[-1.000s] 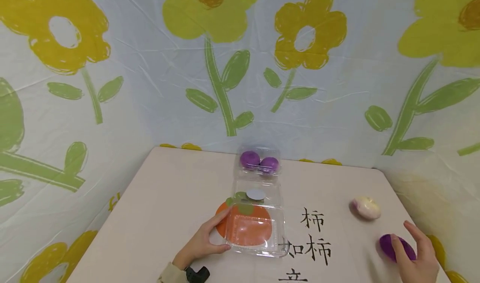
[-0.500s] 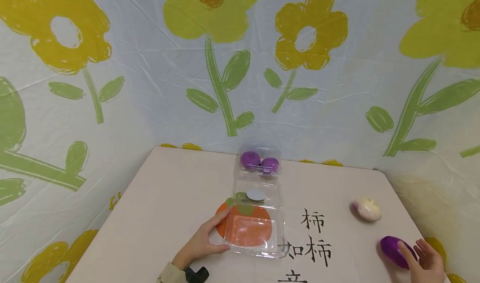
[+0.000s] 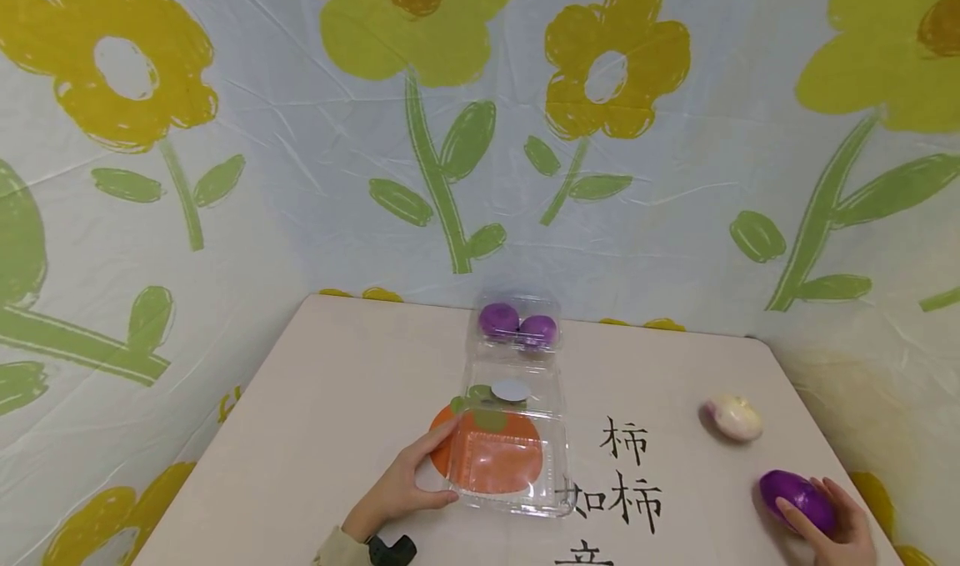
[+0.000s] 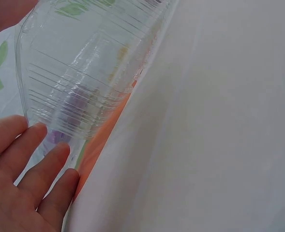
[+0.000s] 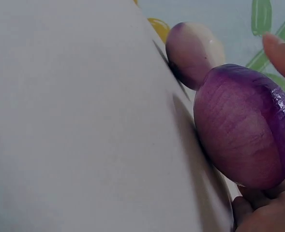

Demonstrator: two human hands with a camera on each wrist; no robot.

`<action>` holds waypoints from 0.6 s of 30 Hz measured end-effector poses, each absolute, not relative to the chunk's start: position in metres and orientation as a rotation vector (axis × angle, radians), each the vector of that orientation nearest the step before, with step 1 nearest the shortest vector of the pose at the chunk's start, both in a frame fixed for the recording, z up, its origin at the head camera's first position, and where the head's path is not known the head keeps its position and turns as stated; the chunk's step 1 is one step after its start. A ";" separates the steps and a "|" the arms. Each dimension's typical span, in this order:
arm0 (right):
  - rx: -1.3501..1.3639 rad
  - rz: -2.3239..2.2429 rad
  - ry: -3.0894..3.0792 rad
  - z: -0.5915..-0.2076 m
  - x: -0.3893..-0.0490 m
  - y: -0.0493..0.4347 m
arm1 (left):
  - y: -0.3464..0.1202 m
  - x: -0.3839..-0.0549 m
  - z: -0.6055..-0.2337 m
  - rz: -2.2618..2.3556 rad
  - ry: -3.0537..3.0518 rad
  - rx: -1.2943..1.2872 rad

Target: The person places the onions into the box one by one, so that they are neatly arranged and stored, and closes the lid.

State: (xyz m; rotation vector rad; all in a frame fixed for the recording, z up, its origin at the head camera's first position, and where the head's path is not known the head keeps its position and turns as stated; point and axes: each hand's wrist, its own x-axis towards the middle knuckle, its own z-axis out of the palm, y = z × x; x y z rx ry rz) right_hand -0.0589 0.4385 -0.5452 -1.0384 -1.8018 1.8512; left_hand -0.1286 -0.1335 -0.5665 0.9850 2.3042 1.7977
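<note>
Head: right hand (image 3: 842, 524) sits at the near-right end of the purple onion (image 3: 789, 488), holding it: thumb along the near side, fingers bent about the right. Half a second ago the thumb lay higher and the fingers stood off. Onion is on the tabletop (image 3: 360, 383), nearer than the pale onion (image 3: 735, 418); long axis slants, one end far-left, the other near-right into the palm.

Left wrist: left hand (image 4: 23, 186) spread wide, fingertips at the clear container (image 4: 84, 63).

Right wrist: purple onion stands slightly tilted, pale onion behind.
</note>
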 end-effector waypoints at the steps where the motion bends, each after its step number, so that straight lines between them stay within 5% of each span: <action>1: -1.071 1.825 -1.847 -0.545 -0.059 0.438 | -0.134 -0.129 -0.566 1.803 2.302 0.985; 18: -1.174 1.464 -2.333 -0.552 -0.058 0.438 | -0.134 -0.130 -0.568 1.789 2.308 0.998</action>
